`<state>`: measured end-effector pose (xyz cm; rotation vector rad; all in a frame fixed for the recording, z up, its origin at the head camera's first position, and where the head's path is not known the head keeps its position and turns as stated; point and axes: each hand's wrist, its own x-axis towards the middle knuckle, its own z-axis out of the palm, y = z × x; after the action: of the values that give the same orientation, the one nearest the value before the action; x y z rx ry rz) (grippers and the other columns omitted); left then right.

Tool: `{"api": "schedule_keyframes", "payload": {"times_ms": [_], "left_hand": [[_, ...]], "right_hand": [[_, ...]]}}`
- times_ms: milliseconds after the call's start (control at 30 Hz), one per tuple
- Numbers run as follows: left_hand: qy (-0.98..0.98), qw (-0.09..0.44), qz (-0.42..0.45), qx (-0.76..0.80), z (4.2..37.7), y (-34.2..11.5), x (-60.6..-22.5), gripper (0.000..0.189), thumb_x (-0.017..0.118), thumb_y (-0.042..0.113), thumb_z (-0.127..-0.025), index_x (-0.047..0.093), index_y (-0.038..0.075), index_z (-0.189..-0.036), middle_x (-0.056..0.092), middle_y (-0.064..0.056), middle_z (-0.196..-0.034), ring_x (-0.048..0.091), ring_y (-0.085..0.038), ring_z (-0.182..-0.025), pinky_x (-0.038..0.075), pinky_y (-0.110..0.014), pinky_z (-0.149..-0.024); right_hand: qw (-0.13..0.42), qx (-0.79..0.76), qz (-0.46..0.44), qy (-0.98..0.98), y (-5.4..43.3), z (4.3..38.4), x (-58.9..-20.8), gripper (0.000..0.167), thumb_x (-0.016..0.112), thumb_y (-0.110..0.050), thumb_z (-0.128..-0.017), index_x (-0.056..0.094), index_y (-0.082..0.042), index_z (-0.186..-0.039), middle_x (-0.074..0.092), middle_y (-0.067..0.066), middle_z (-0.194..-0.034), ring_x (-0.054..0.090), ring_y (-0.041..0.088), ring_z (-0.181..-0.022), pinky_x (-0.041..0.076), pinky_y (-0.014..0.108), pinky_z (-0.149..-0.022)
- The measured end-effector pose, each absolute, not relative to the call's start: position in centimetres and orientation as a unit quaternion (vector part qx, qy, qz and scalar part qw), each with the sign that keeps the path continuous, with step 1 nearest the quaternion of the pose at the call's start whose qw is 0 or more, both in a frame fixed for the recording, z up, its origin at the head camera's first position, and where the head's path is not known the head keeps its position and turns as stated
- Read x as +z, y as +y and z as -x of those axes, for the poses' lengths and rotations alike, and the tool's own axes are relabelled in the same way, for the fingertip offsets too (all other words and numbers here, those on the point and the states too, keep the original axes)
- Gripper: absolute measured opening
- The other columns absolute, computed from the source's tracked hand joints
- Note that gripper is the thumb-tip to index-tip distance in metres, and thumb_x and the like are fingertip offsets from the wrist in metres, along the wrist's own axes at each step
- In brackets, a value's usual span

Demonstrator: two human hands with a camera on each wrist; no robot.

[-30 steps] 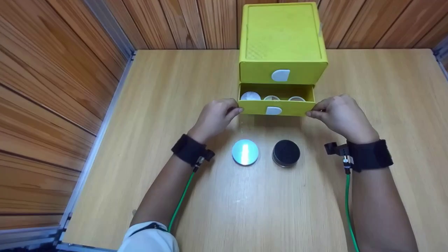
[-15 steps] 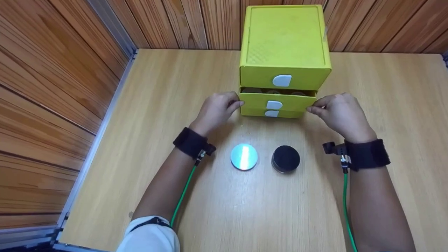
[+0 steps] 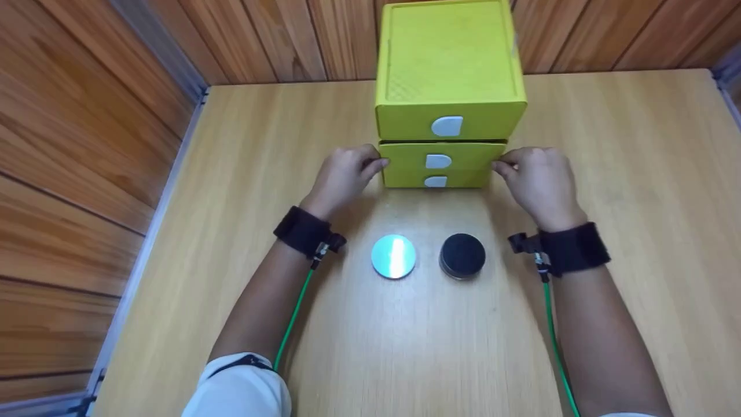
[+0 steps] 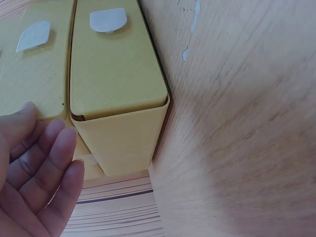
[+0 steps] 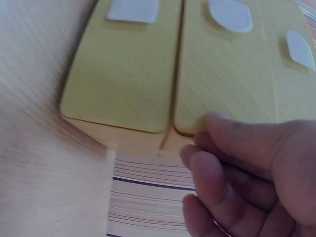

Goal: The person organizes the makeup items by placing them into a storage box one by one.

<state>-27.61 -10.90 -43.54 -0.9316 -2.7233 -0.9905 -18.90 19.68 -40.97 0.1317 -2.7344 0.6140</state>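
Note:
A yellow-green drawer cabinet with white pull tabs stands at the back of the table. Its middle drawer sits nearly flush, a thin dark gap along its top. At that drawer's left edge, my left hand pinches the corner, thumb on the front and fingers by the side. My right hand pinches the opposite edge the same way; in the right wrist view its thumb lies over the drawer's corner. The drawer's contents are hidden.
In front of the cabinet lie a shiny light-blue disc and a round black-topped container, side by side on the wooden table. Wood-plank walls rise behind and at left. Green cables run along both forearms.
Both hands have pushed the middle drawer back into the cabinet; the round things inside it have gone out of sight. The lower drawer's front has come into view beneath. The head view has shifted slightly.

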Motion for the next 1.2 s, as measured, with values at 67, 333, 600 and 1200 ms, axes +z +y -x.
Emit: {"api": "schedule_keyframes", "payload": {"times_ms": [67, 333, 600, 1200], "left_hand": [[-0.895, 0.059, 0.304, -0.321, 27.8, -11.0, -43.5, 0.023, 0.062, 0.029, -0.097, 0.072, 0.01, -0.087, 0.063, 0.003, -0.073, 0.054, -0.011, -0.062, 0.045, -0.026, -0.058], [-0.898, 0.065, 0.29, -0.324, 28.2, -11.5, -43.8, 0.028, 0.065, 0.035, -0.095, 0.069, 0.012, -0.079, 0.06, 0.004, -0.066, 0.048, -0.01, -0.054, 0.037, -0.026, -0.049], [-0.894, 0.054, 0.29, -0.337, 28.5, -11.1, -43.7, 0.026, 0.065, 0.033, -0.094, 0.068, 0.012, -0.078, 0.059, 0.004, -0.067, 0.046, -0.01, -0.055, 0.037, -0.026, -0.049], [-0.89, 0.031, 0.287, -0.352, 28.2, -7.8, -45.0, 0.025, 0.06, 0.034, -0.097, 0.071, 0.013, -0.09, 0.065, 0.006, -0.079, 0.057, -0.009, -0.067, 0.046, -0.024, -0.062]], "right_hand": [[0.18, 0.214, -0.043, -0.959, 19.5, 19.0, -41.2, 0.016, 0.07, -0.015, -0.091, 0.078, 0.0, -0.09, 0.072, 0.016, -0.085, 0.069, 0.035, -0.078, 0.05, 0.049, -0.065], [0.19, 0.228, -0.009, -0.955, 19.0, 19.1, -42.2, 0.017, 0.07, -0.016, -0.091, 0.077, -0.001, -0.093, 0.072, 0.016, -0.087, 0.069, 0.035, -0.079, 0.051, 0.048, -0.063], [0.193, 0.226, -0.002, -0.955, 19.1, 19.3, -42.4, 0.018, 0.071, -0.016, -0.091, 0.077, 0.0, -0.094, 0.072, 0.017, -0.088, 0.068, 0.035, -0.079, 0.051, 0.049, -0.063], [0.049, 0.231, -0.118, -0.965, 19.8, 19.8, -45.0, 0.016, 0.068, -0.017, -0.092, 0.075, -0.007, -0.104, 0.072, 0.007, -0.095, 0.066, 0.026, -0.085, 0.05, 0.045, -0.076]]}}
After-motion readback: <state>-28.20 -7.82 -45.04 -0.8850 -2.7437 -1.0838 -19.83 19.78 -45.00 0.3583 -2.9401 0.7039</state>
